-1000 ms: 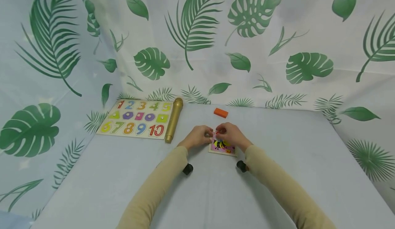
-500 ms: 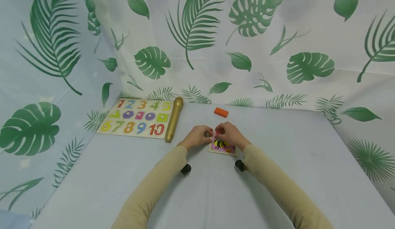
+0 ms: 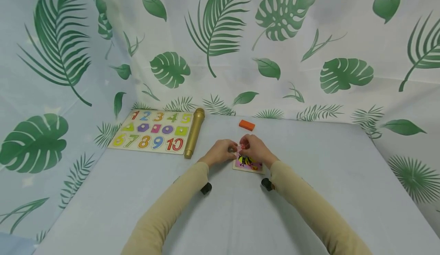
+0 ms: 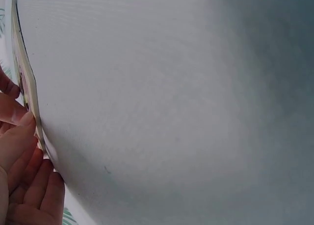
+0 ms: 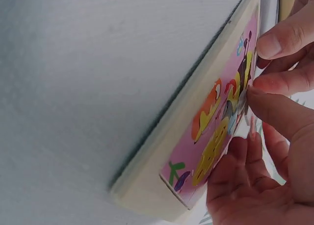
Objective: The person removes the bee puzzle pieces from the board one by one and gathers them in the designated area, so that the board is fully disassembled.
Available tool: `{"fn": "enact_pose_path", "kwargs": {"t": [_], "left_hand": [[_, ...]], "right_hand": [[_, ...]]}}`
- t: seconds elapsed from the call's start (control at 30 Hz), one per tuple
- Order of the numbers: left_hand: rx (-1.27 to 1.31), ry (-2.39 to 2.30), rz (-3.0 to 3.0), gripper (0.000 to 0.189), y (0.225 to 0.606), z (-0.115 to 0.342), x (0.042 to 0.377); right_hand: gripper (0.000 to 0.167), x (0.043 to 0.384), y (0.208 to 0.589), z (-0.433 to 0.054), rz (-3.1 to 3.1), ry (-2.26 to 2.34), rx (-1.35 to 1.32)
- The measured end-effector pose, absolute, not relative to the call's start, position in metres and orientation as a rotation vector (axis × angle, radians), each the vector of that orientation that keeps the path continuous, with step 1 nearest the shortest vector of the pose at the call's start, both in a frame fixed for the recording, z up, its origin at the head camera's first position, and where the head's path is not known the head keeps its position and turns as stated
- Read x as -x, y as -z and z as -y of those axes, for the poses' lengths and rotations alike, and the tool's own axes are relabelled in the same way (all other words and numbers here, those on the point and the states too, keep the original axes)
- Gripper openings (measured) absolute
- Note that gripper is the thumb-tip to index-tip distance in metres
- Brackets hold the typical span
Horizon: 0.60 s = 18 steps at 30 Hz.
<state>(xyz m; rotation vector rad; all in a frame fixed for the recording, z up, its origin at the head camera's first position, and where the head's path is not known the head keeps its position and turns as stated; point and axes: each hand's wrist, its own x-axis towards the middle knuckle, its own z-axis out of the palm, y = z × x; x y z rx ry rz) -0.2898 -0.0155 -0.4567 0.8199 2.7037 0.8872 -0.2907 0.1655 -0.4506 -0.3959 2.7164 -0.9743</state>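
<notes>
A small square wooden puzzle board (image 3: 247, 165) with a pink bee picture lies on the table in the head view. My left hand (image 3: 220, 151) is at its left edge, fingers curled, with thumb and fingertips right at the rim in the left wrist view. From the right side, my right hand (image 3: 257, 149) reaches over the top of the board. In the right wrist view, its thumb and fingers pinch a thin puzzle piece (image 5: 245, 108), tilted up from the picture (image 5: 216, 132) and partly hidden by the thumb.
At the back left lies a number-and-shape board (image 3: 151, 132), with a gold microphone-shaped tube (image 3: 194, 133) along its right side. An orange block (image 3: 246, 125) sits behind the puzzle. A leaf-patterned cloth (image 3: 220, 37) hangs at the back.
The right hand has shifted very slightly up and to the left over the board. The left hand stays at the board's edge, and both forearms have moved slightly left.
</notes>
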Motion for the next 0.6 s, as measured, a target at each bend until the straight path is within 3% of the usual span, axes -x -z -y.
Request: {"fn": "enact_pose_path", "kwargs": {"t": [0.2,0.6], "left_hand": [[-0.807,-0.870,-2.697,0.026,0.4538,0.0152,0.2888],[-0.802,-0.871,-2.703,0.025,0.4576,0.0145,0.2897]], "right_hand": [[0.017,0.2897,0.4523,-0.1653,-2.756,0.948,0.455],[0.021,0.2901,0.4529,-0.1689,-2.684,0.988,0.349]]}}
